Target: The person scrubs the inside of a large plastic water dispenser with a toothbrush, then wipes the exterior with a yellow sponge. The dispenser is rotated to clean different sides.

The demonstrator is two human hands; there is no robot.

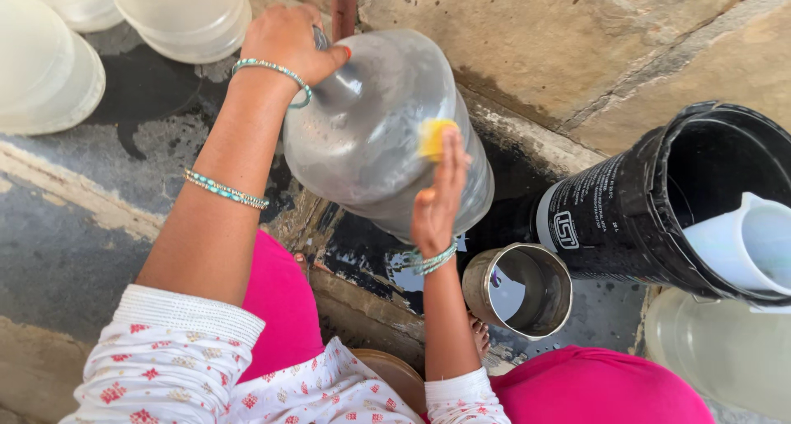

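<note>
While the left hand is clamped round the neck of the big clear water jug, the right hand lies flat and open, fingers together, pressing a yellow sponge to the jug's side. The jug tilts over the wet stone floor, close to the wall. It looks wet and slick — if the neck grip loosens, it may roll or drop onto the steel cup just beside it. The sponge could also slip from under the flat palm.

The jug looks nearly empty, though its cloudy wall hides the inside. The steel cup holds a little water. The black bucket holds a white jug — any water there is hidden. Pale tubs stand at the floor's far left corner, contents unclear.
</note>
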